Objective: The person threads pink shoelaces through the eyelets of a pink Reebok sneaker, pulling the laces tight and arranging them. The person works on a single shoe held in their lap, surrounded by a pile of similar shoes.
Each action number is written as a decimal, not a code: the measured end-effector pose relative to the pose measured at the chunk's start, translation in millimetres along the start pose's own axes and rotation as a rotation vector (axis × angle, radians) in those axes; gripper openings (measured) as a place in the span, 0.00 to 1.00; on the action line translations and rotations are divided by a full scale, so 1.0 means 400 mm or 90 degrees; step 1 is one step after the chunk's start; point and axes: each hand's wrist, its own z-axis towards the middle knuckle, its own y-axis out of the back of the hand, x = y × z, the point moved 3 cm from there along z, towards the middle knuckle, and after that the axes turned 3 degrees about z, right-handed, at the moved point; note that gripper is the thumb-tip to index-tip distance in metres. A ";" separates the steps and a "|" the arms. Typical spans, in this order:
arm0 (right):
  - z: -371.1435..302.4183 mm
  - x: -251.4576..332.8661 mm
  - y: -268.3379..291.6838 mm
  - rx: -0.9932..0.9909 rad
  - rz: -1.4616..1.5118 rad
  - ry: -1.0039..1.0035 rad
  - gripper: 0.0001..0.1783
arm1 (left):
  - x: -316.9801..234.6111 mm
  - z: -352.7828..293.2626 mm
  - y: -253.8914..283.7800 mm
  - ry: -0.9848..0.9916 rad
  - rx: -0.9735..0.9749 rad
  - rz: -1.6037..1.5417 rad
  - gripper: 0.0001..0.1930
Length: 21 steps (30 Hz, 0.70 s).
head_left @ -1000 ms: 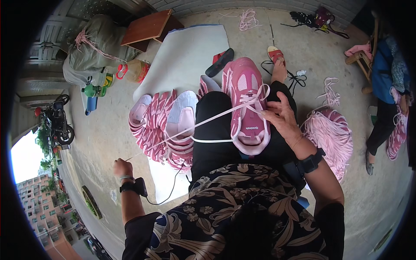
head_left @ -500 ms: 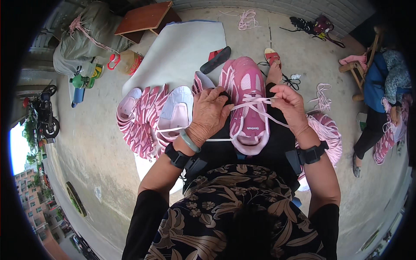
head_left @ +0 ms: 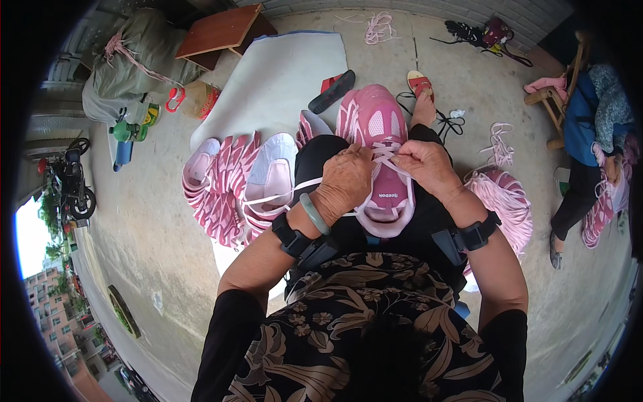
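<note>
A pink sneaker (head_left: 388,194) lies on my lap, its toe pointing away and its heel opening toward me. Pale pink shoelace (head_left: 384,153) crosses its tongue in a few rows. At the left eyelets my left hand (head_left: 347,174) is closed, fingertips pinched on the lace; a loose lace length trails leftward from under it. Opposite, at the right eyelets, my right hand (head_left: 429,166) pinches the lace between thumb and forefinger. Both hands rest close against the shoe. Stacked pink-and-white shoe uppers (head_left: 228,167) stand beside my left knee.
A bundle of pink laced uppers (head_left: 502,208) sits by my right leg. Beyond my knees lie a pale sheet (head_left: 274,74), a dark slipper (head_left: 333,92) and loose laces (head_left: 380,28). At the right, another person sits near a wooden chair (head_left: 562,100), holding pink uppers (head_left: 608,201).
Both hands have come inward and down onto the sneaker's eyelets. The lace that was stretched above the shoe toward the right hand now lies close over the tongue.
</note>
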 end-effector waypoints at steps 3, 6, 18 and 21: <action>0.002 -0.006 -0.002 -0.011 0.033 0.051 0.09 | -0.002 -0.003 0.001 -0.004 -0.002 -0.012 0.06; 0.013 -0.025 0.001 0.044 0.080 -0.021 0.08 | -0.002 -0.013 0.008 -0.039 0.009 -0.007 0.06; -0.007 -0.061 -0.009 -0.010 0.445 -0.137 0.12 | 0.031 -0.228 0.187 -0.032 0.183 -0.133 0.06; -0.010 -0.067 -0.013 -0.035 0.296 -0.019 0.10 | 0.010 -0.262 0.221 -0.061 0.199 -0.194 0.06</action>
